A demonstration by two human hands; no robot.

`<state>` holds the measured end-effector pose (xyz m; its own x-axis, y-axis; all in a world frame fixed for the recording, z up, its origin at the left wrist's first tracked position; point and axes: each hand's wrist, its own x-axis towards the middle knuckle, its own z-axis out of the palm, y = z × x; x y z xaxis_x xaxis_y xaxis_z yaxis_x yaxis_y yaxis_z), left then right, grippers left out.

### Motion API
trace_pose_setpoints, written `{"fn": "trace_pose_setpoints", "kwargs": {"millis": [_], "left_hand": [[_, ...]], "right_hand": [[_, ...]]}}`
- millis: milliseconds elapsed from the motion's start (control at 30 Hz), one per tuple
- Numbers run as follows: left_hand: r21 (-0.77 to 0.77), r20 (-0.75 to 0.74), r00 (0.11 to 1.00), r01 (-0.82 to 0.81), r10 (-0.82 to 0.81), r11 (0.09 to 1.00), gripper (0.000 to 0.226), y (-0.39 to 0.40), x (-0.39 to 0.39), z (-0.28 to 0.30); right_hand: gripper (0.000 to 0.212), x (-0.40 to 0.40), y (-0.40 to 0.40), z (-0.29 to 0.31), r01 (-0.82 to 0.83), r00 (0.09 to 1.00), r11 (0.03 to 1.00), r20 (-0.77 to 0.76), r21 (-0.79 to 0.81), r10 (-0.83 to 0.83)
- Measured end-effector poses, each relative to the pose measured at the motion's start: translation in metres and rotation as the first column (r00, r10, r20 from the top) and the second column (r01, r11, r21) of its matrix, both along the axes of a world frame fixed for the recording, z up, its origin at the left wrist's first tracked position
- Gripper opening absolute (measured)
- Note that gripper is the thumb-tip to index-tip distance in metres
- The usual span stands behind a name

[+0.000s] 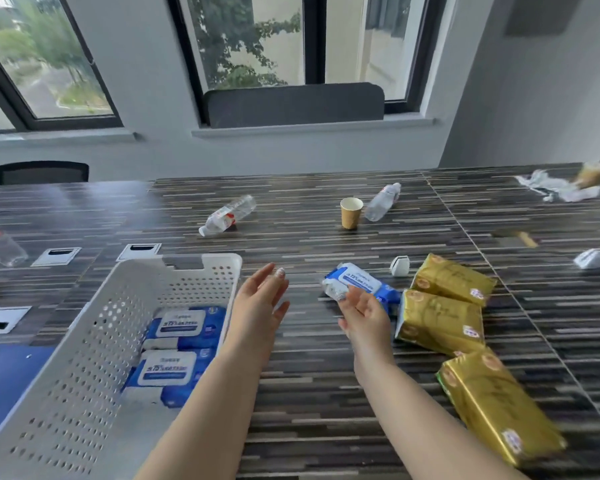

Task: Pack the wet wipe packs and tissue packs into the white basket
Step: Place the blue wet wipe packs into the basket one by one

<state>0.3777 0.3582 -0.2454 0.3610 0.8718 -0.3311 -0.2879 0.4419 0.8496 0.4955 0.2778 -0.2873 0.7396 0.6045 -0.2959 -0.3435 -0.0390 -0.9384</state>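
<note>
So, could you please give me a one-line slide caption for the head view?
Right hand grasps a blue wet wipe pack beside the white basket; three gold tissue packs wait.

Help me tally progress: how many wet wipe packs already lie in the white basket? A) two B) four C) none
A: two blue wet wipe packs lie in the white basket; a third is at the right hand.
</note>
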Motion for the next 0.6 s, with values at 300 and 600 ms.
{"fn": "trace_pose_setpoints", "kwargs": {"millis": [300, 600], "left_hand": [[-0.012, -0.223, 0.970, 0.095, -0.096, 0.995, 0.033, 0.001, 0.083, -0.033], [-0.022, -0.458, 0.876, 0.160, -0.152, 0.987, 0.052, 0.059, 0.141, -0.082]], "right_hand": [[0.047, 0.076, -0.016, -0.041, -0.022, 0.994, 0.994, -0.105, -0.109, 0.011], [0.066, 0.119, 0.021, -0.088, -0.050, 0.978, 0.978, -0.209, -0.203, 0.007]]}}
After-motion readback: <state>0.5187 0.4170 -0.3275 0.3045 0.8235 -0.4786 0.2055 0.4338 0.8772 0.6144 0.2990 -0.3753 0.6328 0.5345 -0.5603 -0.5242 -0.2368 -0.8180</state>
